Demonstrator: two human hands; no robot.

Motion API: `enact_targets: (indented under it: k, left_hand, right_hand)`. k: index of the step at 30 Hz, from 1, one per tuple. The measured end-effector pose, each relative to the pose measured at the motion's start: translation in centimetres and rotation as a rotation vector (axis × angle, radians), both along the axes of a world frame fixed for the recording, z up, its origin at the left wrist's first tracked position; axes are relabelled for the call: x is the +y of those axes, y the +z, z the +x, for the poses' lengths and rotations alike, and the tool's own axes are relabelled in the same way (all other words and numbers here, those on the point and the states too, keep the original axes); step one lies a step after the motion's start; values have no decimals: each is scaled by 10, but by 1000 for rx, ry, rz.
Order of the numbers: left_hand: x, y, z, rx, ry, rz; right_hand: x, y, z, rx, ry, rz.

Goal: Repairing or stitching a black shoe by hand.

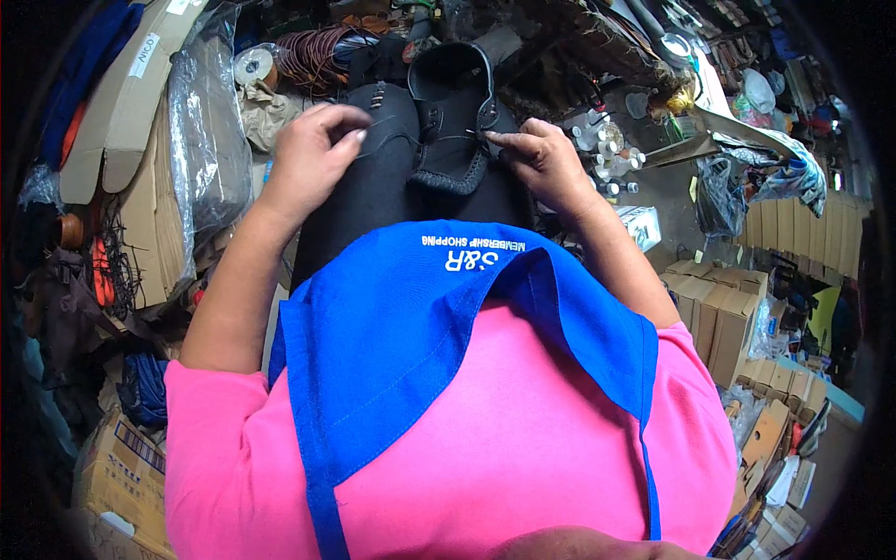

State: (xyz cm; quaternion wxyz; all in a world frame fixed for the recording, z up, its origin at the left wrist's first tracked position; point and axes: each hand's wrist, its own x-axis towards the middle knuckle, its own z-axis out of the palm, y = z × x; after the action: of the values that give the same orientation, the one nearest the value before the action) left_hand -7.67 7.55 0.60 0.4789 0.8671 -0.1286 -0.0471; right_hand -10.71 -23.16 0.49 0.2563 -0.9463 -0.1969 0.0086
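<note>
Resting on the person's lap (373,201), toe toward the body, is a black shoe (455,112) — dark upper, open collar at the far end, a ridged stitched seam curving round the toe. It lies on the right thigh, near the far edge of the blue apron (420,317) that covers a pink shirt (504,448). A thin dark thread (448,138) runs across the shoe's vamp between the two hands. Left hand (313,154) — fingers curled in, thumb and fingertips pinched together on the thread over the left thigh, not on the shoe. Right hand (546,159) — fingers bunched, forefinger and thumb pinched at the shoe's right side edge, touching the upper where the thread ends. Cardboard boxes (719,313) stand beside the right forearm; flattened cardboard (149,187) under clear plastic beside the left.
</note>
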Motion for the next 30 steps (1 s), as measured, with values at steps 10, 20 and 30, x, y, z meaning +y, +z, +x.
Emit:
enact_targets:
  k: [10,20,30]
  left_hand:
    - [-67,-26,0,-290,-220,241]
    - [-70,-31,-1,-228,-259,-22]
    - [-74,-42,14,-391,-183,100]
  right_hand:
    - [-19,9,30,445,87,273]
    - [-28,8,53,830,59,455]
    - [-28,2,65,839,112,470]
